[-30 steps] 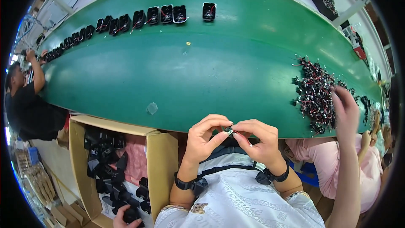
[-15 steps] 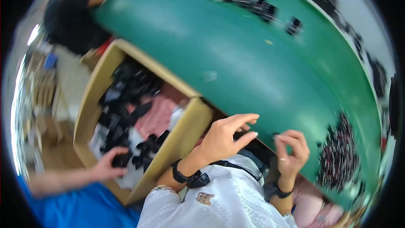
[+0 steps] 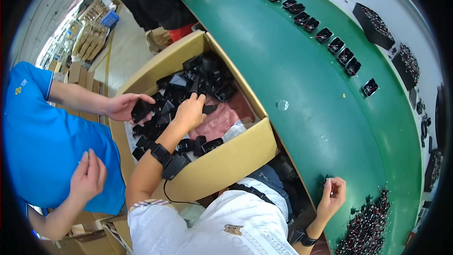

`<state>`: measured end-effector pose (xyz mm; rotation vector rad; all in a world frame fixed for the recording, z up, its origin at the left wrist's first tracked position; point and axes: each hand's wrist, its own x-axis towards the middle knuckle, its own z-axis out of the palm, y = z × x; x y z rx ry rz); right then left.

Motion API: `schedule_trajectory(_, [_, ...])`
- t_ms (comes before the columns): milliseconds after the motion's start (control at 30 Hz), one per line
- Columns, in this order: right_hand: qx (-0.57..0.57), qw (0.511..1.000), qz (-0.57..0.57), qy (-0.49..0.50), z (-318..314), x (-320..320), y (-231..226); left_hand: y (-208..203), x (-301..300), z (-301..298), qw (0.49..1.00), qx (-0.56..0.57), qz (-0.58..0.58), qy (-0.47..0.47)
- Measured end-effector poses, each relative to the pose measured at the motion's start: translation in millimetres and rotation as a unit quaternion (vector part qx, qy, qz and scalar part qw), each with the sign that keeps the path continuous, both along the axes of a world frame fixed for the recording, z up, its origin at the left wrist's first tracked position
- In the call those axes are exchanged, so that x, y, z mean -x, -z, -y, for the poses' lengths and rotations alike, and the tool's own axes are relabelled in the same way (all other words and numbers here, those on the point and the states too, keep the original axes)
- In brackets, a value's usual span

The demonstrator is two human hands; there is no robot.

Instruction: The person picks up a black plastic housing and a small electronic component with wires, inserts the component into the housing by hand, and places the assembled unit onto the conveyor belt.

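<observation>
My left hand (image 3: 189, 114) is down in a cardboard box (image 3: 231, 160), its fingers drawn together on a black plastic housing (image 3: 195, 85) in the heap. The grip is partly hidden by the back of the hand. Around it lie several loose black plastic housings (image 3: 225, 92), next to pinkish-red sheeting (image 3: 218, 122). My right hand (image 3: 332, 197) is over the near edge of the green table (image 3: 302, 132), thumb and fingers pinched on a small black part (image 3: 326, 178). Close by on the table is a pile of small black parts with red wires (image 3: 363, 229).
A co-worker in a blue shirt (image 3: 61, 146) stands left, one hand holding a black housing (image 3: 141, 109) over the box. A row of wired housings (image 3: 346, 55) curves along the table's far side. Black bins of small parts (image 3: 373, 24) stand beyond. Another person (image 3: 163, 0) works farther up.
My left hand has moved left from in front of my body into the box. My right hand stays pinched by the table edge. The view has swung left, showing more of the co-worker.
</observation>
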<state>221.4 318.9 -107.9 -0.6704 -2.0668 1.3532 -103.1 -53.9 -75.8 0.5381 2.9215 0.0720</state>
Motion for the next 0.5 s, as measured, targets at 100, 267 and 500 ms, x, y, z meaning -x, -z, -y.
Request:
schedule_trajectory(100, [-0.017, 1.0, 0.0, 0.006, 4, 1, -5, -3, 0, 3, 1.0, -0.012, 0.011, 0.027])
schedule_trajectory(267, [-0.015, 1.0, 0.01, -0.011, 3, 3, -12, -24, -4, 6, 0.992, -0.069, 0.04, 0.093])
schedule_trajectory(500, [0.026, 0.993, -0.077, -0.086, 32, 33, -41, -106, -72, -41, 0.948, -0.263, -0.047, 0.175])
